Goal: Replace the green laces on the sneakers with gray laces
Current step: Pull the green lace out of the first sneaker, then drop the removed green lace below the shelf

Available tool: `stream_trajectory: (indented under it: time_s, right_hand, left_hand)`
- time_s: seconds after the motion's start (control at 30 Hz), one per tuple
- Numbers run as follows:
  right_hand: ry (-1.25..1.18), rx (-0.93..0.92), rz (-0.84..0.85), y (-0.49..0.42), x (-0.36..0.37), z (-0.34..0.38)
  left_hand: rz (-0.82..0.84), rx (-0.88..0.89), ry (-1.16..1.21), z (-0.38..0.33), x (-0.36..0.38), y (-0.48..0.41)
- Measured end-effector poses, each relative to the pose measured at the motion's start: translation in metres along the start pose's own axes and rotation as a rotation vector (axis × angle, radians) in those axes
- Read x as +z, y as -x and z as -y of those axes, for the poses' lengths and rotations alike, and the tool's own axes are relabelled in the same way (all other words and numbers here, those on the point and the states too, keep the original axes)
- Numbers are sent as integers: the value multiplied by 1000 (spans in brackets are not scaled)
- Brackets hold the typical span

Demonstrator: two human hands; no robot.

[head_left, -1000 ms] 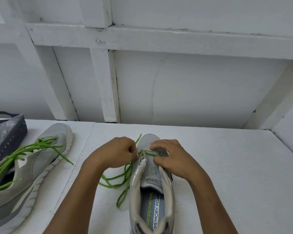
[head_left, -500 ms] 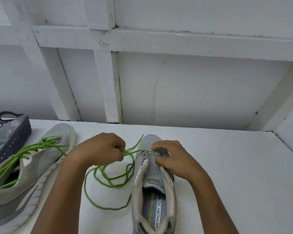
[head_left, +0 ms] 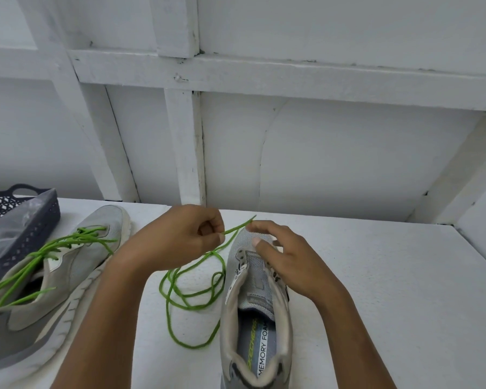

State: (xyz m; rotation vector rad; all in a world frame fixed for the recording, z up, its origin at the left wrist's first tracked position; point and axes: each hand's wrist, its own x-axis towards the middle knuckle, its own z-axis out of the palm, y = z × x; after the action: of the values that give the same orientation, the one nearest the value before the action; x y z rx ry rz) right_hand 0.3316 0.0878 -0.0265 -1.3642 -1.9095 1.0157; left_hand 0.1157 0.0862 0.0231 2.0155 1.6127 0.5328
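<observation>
Two sneakers (head_left: 253, 299) — one loose green lace (head_left: 188, 306)

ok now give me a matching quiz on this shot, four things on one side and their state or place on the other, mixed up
Things
1. left hand
2. right hand
3. left sneaker
4. basket

States or places
A. laced in green
B. dark, farthest left
C. pinches the loose lace
D. open, over the unlaced sneaker

Pairs: 1-C, 2-D, 3-A, 4-B
</observation>
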Motion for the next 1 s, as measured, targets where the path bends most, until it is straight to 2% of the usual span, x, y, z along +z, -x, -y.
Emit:
stream_trajectory:
  time_s: [0.07,0.2,0.3,0.4,0.63,0.83,0.93,1.0]
  right_hand:
    - [-16,-31,6,2,2,6]
    - [-14,-73,-179,6,0,13]
    - [5,-62,-78,13,-5,21]
    - [32,-141,-9,16,-1,28]
    - [-148,-220,65,24,13,41]
    - [-548,-242,210,36,12,50]
    - [-861,-264,240,41,11,58]
    - [-1086,-252,214,42,14,67]
  left_hand:
    - [-29,41,59,-3,-1,3]
    - [-51,60,71,-3,-3,11]
    - [-45,80,40,-3,-3,19]
    - [-73,94,35,-4,-6,27]
    - [-131,127,57,-8,-14,42]
    - [-277,186,150,-13,-23,51]
    - [-373,180,273,-12,-22,47]
    - [-382,175,245,-12,-16,47]
